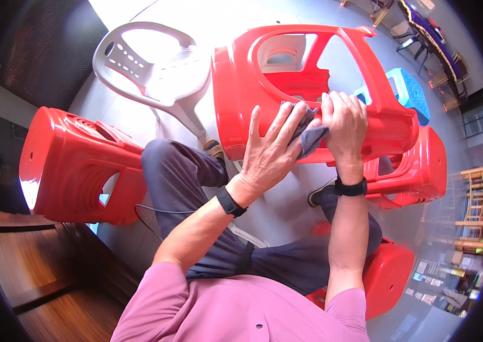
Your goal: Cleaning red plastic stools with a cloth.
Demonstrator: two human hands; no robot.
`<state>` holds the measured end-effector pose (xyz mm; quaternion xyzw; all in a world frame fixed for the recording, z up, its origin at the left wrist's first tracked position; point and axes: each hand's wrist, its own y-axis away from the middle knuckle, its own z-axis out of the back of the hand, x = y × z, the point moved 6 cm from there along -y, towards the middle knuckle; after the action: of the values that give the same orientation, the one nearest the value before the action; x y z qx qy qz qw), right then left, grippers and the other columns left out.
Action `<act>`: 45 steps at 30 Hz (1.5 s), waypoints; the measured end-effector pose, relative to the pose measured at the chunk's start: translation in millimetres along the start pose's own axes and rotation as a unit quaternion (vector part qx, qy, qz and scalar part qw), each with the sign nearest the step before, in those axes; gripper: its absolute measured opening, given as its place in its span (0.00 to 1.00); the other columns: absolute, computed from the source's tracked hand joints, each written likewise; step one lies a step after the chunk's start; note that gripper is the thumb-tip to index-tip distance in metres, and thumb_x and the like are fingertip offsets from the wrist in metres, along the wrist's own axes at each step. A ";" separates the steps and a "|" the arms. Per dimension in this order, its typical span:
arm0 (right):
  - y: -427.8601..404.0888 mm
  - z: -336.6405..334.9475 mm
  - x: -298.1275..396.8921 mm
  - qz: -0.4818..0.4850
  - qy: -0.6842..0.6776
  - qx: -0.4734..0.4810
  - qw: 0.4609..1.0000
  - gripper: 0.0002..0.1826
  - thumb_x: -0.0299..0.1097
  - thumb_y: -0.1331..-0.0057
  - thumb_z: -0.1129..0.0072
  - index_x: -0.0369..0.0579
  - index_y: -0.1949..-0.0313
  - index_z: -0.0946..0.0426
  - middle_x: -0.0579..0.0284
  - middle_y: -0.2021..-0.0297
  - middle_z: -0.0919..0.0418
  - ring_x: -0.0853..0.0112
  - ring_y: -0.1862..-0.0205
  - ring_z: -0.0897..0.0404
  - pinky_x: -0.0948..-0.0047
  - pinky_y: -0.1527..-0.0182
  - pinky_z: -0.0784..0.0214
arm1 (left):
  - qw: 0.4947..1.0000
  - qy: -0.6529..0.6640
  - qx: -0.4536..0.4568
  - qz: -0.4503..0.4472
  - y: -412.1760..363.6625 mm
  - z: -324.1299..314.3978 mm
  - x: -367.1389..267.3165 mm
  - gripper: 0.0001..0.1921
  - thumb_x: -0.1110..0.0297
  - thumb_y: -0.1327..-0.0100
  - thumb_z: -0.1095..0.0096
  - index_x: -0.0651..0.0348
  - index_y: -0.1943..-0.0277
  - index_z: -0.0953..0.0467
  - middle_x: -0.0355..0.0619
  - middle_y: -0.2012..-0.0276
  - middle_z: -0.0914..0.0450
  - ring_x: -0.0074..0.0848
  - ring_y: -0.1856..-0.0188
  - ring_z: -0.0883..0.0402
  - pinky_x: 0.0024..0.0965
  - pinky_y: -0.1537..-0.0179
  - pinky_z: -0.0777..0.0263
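Observation:
A large red plastic toy car body [241, 89] with rounded window openings lies before me. My left hand [273, 143] presses a dark grey cloth [311, 139] against its lower side, fingers spread over the cloth. Beside it, my right hand [346, 124] is curled over the edge of the window opening; part of the cloth touches its thumb side. Both wrists wear black bands.
Red plastic stools stand left [83, 166], right [431, 166] and lower right [391, 278]. A pale plastic armchair [181, 77] is at upper left, a blue stool [414, 96] behind the red body. Wooden furniture [32, 265] is at lower left.

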<state>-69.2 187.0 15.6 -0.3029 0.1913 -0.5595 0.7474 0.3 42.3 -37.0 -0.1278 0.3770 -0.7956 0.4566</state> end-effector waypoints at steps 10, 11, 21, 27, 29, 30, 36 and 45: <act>-25.4 -18.8 -0.9 -0.029 0.059 0.006 0.998 0.17 0.40 0.27 0.43 0.46 0.73 0.18 0.52 0.72 0.15 0.54 0.63 0.16 0.53 0.54 0.28 | 0.956 0.057 -0.064 0.280 85.2 -8.0 105.1 0.31 0.68 0.28 0.37 0.57 0.23 0.33 0.51 0.22 0.38 0.39 0.22 0.35 0.52 0.22 0.46; -28.1 -20.0 -3.3 -0.040 0.072 0.006 0.997 0.18 0.40 0.27 0.44 0.46 0.73 0.18 0.51 0.72 0.14 0.53 0.62 0.15 0.51 0.55 0.28 | 0.956 0.055 -0.067 0.281 95.0 -17.6 110.1 0.31 0.68 0.28 0.37 0.57 0.23 0.33 0.51 0.22 0.38 0.39 0.22 0.35 0.52 0.22 0.46; -37.8 -28.4 -10.3 -0.075 0.084 0.052 0.992 0.23 0.42 0.25 0.47 0.47 0.77 0.17 0.47 0.76 0.16 0.48 0.67 0.14 0.47 0.57 0.27 | 0.834 0.408 -0.196 0.317 7.4 0.8 108.5 0.23 0.71 0.21 0.46 0.63 0.27 0.34 0.50 0.35 0.23 0.32 0.34 0.24 0.37 0.29 0.37; -36.2 -24.5 8.0 -0.077 0.090 0.048 0.992 0.24 0.42 0.25 0.45 0.48 0.81 0.18 0.49 0.79 0.16 0.51 0.69 0.14 0.49 0.59 0.28 | 0.936 0.147 -0.191 0.256 40.5 -48.4 103.0 0.36 0.66 0.28 0.42 0.68 0.21 0.44 0.60 0.20 0.43 0.50 0.17 0.50 0.52 0.19 0.62; -33.5 -21.9 13.9 -0.057 0.097 0.034 0.993 0.24 0.42 0.26 0.44 0.48 0.80 0.18 0.49 0.79 0.16 0.52 0.69 0.14 0.50 0.60 0.28 | 0.923 0.162 -0.206 0.281 62.9 -58.1 86.8 0.35 0.66 0.27 0.44 0.68 0.21 0.44 0.62 0.20 0.44 0.53 0.16 0.52 0.52 0.19 0.63; -32.8 -20.8 15.6 -0.058 0.095 0.034 0.993 0.23 0.42 0.26 0.44 0.48 0.80 0.18 0.50 0.79 0.17 0.53 0.70 0.14 0.51 0.61 0.29 | 0.905 0.175 -0.212 0.326 79.6 -71.3 82.1 0.31 0.66 0.24 0.48 0.70 0.23 0.42 0.64 0.23 0.39 0.52 0.19 0.46 0.50 0.20 0.58; -23.1 -19.3 25.0 -0.062 0.107 0.033 0.992 0.22 0.41 0.27 0.42 0.48 0.80 0.19 0.54 0.80 0.17 0.56 0.71 0.16 0.52 0.63 0.32 | 0.437 0.564 -0.254 0.652 168.8 -176.7 91.0 0.25 0.53 0.17 0.58 0.67 0.31 0.33 0.52 0.33 0.26 0.40 0.32 0.28 0.45 0.28 0.39; -16.4 -16.4 35.6 -0.034 0.125 -0.002 0.992 0.21 0.39 0.27 0.42 0.49 0.80 0.21 0.57 0.80 0.18 0.58 0.72 0.18 0.53 0.64 0.34 | 0.124 0.665 -0.296 0.674 148.4 -159.2 74.5 0.19 0.54 0.15 0.62 0.59 0.50 0.25 0.46 0.53 0.16 0.37 0.52 0.19 0.40 0.47 0.26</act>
<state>-80.6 146.0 16.3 -0.2390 0.2740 -0.6176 0.6974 -34.4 13.5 -262.6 0.6324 0.6720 0.2358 0.3048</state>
